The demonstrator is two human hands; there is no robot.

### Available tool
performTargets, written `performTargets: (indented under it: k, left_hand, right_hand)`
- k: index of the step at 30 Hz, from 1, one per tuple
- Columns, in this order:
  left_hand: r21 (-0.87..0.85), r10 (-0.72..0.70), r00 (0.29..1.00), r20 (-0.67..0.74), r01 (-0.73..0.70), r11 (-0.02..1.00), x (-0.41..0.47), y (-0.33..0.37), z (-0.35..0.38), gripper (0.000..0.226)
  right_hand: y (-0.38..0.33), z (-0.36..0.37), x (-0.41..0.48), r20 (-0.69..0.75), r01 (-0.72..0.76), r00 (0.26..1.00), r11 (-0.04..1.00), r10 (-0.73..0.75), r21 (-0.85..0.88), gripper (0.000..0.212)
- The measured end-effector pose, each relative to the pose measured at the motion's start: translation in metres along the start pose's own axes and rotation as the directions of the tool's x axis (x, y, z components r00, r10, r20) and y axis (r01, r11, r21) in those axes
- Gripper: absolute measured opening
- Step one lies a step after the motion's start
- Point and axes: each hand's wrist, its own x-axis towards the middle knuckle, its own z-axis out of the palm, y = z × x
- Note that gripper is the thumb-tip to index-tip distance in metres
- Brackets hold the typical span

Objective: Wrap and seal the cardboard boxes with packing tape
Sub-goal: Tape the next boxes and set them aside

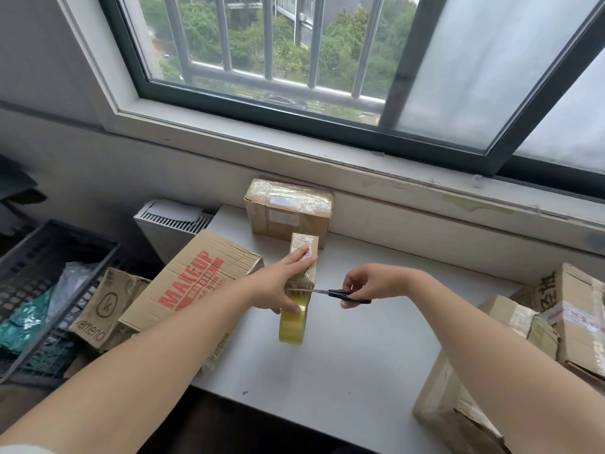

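Above white desk (360, 355), left hand (281, 285) grips small taped cardboard box (305, 244), right hand (368, 283) holds black-handled scissors (342, 294); best keep strip to yellow tape roll (292, 326) taut, snip close

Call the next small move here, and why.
Probably close the scissors in the right hand to snip the tape. Their blades already reach the short stretch of tape between the small box and the tape roll, while the left hand holds the box with its thumb on the roll. The box looks wrapped, so cutting the roll free seems due.
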Motion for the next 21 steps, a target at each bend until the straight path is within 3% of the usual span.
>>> performTargets:
  k: [7,17,21]
  left_hand:
    - [-0.001,-0.014,1.000,-0.020,0.014,1.000,0.000,0.004,0.001,0.116]
    - [0.142,-0.008,0.989,-0.147,0.029,0.989,-0.006,-0.009,0.010,0.123]
    - [0.048,-0.037,0.977,-0.208,0.048,0.998,-0.009,-0.017,0.006,0.113]
  right_hand:
    - [-0.002,-0.002,0.004,-0.014,-0.003,1.000,1.000,0.003,0.019,0.033]
    - [0.004,0.010,0.009,0.014,-0.020,1.000,0.996,0.019,0.084,0.033]
    - [0.007,0.012,0.008,0.001,-0.031,1.000,0.993,0.031,0.114,0.038]
